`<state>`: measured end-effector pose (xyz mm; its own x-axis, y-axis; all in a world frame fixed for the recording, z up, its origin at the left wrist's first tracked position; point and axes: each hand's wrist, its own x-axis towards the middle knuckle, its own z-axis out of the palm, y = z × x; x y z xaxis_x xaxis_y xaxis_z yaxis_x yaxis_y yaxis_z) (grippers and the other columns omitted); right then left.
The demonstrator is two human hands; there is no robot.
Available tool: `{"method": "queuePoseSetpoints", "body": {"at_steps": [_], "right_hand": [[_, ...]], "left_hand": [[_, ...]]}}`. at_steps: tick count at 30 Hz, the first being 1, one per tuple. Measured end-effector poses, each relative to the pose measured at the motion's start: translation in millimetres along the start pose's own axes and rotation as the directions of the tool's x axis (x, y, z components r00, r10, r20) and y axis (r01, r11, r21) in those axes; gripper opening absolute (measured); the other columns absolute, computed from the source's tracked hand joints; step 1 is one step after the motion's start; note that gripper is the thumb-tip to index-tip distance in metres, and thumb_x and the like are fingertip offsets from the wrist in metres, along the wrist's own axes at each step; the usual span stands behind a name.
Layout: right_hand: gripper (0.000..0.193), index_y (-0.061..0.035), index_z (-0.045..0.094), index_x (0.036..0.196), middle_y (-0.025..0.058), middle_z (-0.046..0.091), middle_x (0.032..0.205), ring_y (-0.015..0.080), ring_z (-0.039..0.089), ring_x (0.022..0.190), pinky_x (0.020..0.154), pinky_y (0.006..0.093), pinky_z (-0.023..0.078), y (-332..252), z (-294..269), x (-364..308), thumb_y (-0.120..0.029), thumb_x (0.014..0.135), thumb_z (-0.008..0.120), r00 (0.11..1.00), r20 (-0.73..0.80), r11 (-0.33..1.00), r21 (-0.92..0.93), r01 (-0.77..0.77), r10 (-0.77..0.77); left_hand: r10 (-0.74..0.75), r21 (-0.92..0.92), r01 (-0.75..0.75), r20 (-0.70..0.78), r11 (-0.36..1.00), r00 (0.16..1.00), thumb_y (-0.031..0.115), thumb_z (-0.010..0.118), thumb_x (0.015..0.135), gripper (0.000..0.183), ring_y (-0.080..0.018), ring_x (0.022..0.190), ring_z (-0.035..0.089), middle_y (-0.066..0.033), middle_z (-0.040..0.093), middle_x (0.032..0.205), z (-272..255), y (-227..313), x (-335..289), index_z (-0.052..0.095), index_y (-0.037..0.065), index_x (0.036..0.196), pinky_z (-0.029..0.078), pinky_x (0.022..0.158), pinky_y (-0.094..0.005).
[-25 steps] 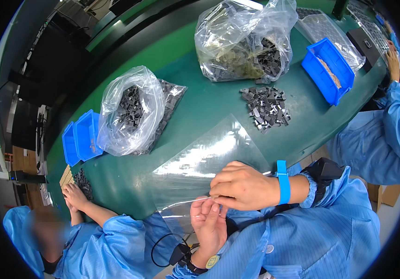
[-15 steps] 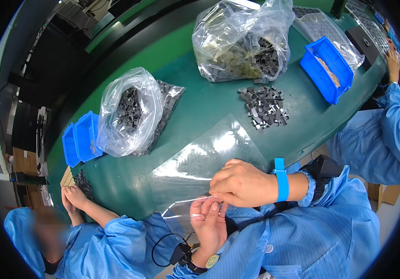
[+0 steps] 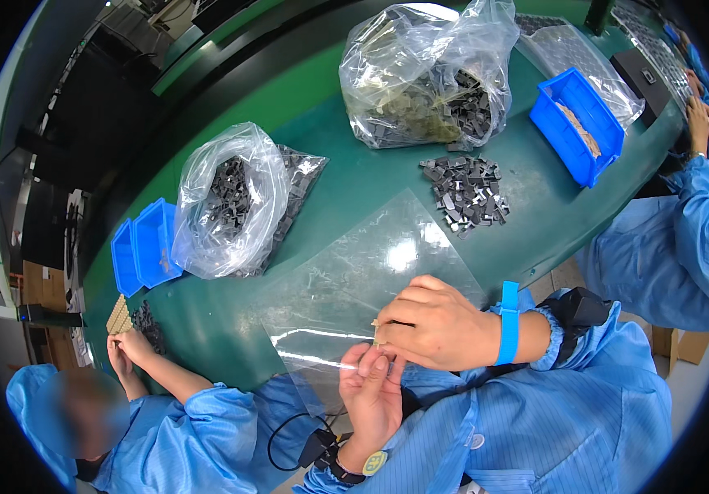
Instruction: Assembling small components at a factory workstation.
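Note:
My left hand (image 3: pixel 371 405), palm up, has its thumb and fingers pinched together right against the fingertips of my right hand. What the left pinches is hidden. Bent over from above, my right hand (image 3: pixel 435 326) has closed fingers with a small tan piece (image 3: pixel 377 333) showing at their tips. Both hands are over the near edge of a clear plastic sheet (image 3: pixel 354 263), which lies on the green table and overhangs its edge. Beyond the sheet lies a loose pile of small dark grey parts (image 3: pixel 466 191).
Clear bags of dark parts (image 3: pixel 429 74) (image 3: pixel 227 198) stand at the back and left. A blue bin (image 3: pixel 577 128) holds tan pieces at right; blue bins (image 3: pixel 147 247) sit at left. A co-worker's hands (image 3: pixel 130 347) hold a tan sheet at far left; another person works at far right.
My right hand has shifted slightly right, and the tan piece now shows at its fingertips. The left hand has barely moved; the glare on the plastic sheet differs.

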<state>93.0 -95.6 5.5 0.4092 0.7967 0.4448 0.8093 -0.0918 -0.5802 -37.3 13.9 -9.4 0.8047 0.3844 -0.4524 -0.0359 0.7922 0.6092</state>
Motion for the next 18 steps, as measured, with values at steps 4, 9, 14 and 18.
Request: {"method": "queuePoseSetpoints", "body": {"at_steps": [4,9,14,18], "right_hand": [[0.014,-0.008,0.059,0.083,0.0013,0.058,0.086,0.0163,0.054,0.073,0.069,0.0291,0.038,-1,-1,2,-0.016,0.073,0.063,0.998,0.043,0.999,-0.029,-0.038,0.039],[0.012,-0.0052,0.058,0.082,0.0036,0.058,0.085,0.0193,0.055,0.07,0.066,0.0297,0.041,4,-4,5,-0.012,0.073,0.063,0.998,-0.017,0.998,-0.012,-0.064,0.063],[0.01,-0.0025,0.057,0.082,0.0081,0.058,0.085,0.0252,0.058,0.073,0.064,0.0335,0.047,13,-16,-3,-0.005,0.074,0.062,0.983,-0.118,0.988,0.082,-0.134,0.143],[0.009,-0.0021,0.057,0.083,0.0088,0.058,0.085,0.0254,0.058,0.074,0.064,0.0333,0.047,20,-15,-10,-0.006,0.076,0.061,0.985,-0.112,0.987,0.108,-0.119,0.131]], "left_hand": [[0.003,0.002,-0.003,0.017,1.0,1.0,-0.003,0.053,0.084,0.028,-0.0226,0.1,0.056,-0.0134,0.058,0.102,0,-1,-1,0.044,0.005,0.11,0.048,0.088,-0.0366],[-0.034,-0.008,0.034,-0.006,0.999,0.999,-0.002,0.053,0.085,0.027,-0.0247,0.104,0.055,-0.0146,0.057,0.105,-1,1,0,0.044,0.005,0.11,0.047,0.089,-0.0381],[-0.155,-0.015,0.154,-0.062,0.988,0.986,0.014,0.051,0.09,0.027,-0.0288,0.105,0.054,-0.0173,0.056,0.109,8,8,-2,0.043,0.004,0.113,0.045,0.091,-0.0406],[-0.362,-0.082,0.381,0.18,0.921,0.915,0.033,0.04,0.094,0.035,-0.029,0.107,0.054,-0.0215,0.055,0.112,-20,7,1,0.052,0.003,0.109,0.045,0.09,-0.0394]]}}
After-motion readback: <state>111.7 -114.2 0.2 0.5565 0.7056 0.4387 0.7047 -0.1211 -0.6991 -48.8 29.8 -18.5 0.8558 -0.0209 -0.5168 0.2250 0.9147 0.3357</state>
